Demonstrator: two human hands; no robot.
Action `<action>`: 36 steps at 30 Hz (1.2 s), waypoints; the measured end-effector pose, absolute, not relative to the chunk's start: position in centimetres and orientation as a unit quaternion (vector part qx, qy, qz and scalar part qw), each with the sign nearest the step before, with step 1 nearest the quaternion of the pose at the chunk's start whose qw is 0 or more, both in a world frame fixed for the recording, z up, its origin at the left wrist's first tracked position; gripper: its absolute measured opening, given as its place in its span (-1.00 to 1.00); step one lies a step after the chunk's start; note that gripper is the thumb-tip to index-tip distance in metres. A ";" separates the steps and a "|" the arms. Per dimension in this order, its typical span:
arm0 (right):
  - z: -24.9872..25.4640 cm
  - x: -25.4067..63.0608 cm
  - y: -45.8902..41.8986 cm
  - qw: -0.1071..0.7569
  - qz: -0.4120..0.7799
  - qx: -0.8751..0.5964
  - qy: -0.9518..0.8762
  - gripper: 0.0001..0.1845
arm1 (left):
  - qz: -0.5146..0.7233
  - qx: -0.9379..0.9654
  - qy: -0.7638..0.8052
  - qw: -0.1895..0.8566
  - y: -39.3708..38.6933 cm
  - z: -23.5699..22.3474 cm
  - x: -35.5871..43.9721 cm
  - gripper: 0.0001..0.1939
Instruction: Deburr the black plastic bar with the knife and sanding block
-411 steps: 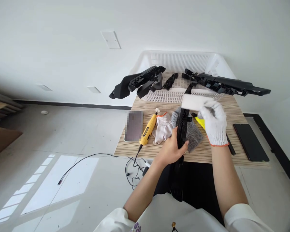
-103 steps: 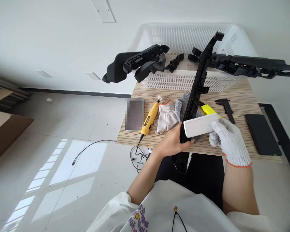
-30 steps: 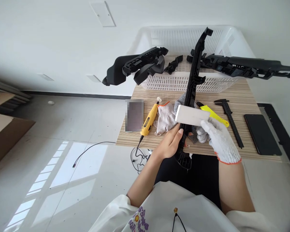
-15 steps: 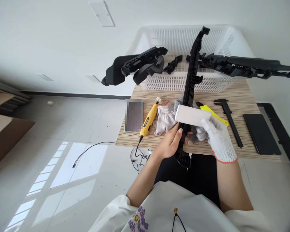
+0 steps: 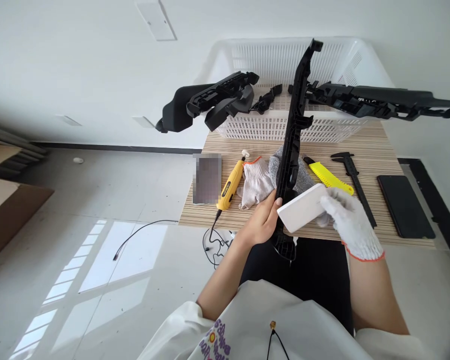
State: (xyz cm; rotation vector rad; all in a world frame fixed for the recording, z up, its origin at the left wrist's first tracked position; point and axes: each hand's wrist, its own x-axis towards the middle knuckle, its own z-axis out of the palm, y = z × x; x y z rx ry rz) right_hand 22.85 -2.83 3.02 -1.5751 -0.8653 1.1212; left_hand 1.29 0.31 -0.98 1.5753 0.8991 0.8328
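A long black plastic trim piece slants away from me over the table, its far end above the basket. My bare left hand is closed round its lower part. In a white knitted glove, my right hand grips one end of a flat white rectangular block. The block's other end lies over the trim piece, close to my left thumb; whether they touch I cannot tell. Behind the trim piece lie a grey cloth and a loose white glove.
A white plastic basket holds several black plastic parts, some jutting past its sides. On the wooden table lie a yellow rotary tool, a yellow-handled cutter, a caliper, a phone and a grey pad.
My right hand has drawn the white block down along the trim piece towards me and tilted it. My left hand keeps its hold; earlier, the trim piece sat lower and its far end leaned further right.
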 end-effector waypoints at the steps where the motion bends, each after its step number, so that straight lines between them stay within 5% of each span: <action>1: 3.2 22.9 -2.8 0.491 0.448 -0.658 -0.354 -0.59 | 0.350 0.663 0.380 0.542 0.3 -0.9 1.3 -0.42; 4: 3.7 23.0 -2.7 0.577 0.380 -0.655 -0.306 -0.62 | 0.333 0.641 0.372 0.582 0.2 -0.7 1.4 -0.39; 12: 2.9 23.2 -2.4 0.597 0.437 -0.613 -0.276 -0.56 | 0.340 0.622 0.383 0.592 0.1 -0.6 1.4 -0.34; 15: 2.5 23.0 -2.2 0.520 0.486 -0.618 -0.334 -0.57 | 0.345 0.634 0.390 0.571 0.2 -0.8 1.4 -0.34; 19: 2.6 22.8 -2.0 0.607 0.407 -0.626 -0.271 -0.57 | 0.328 0.623 0.379 0.601 0.2 -0.8 1.4 -0.33; 23: 3.1 22.8 -2.2 0.491 0.499 -0.628 -0.341 -0.57 | 0.345 0.640 0.394 0.563 0.2 -0.8 1.4 -0.35; 27: 3.6 22.6 -2.2 0.576 0.432 -0.622 -0.309 -0.60 | 0.321 0.625 0.385 0.598 0.2 -0.9 1.3 -0.33; 31: 3.6 22.3 -2.1 0.474 0.508 -0.621 -0.364 -0.61 | 0.341 0.646 0.391 0.561 0.3 -1.0 1.3 -0.33; 36: 3.4 22.0 -2.0 0.585 0.448 -0.601 -0.310 -0.53 | 0.334 0.630 0.368 0.596 0.3 -1.0 1.3 -0.36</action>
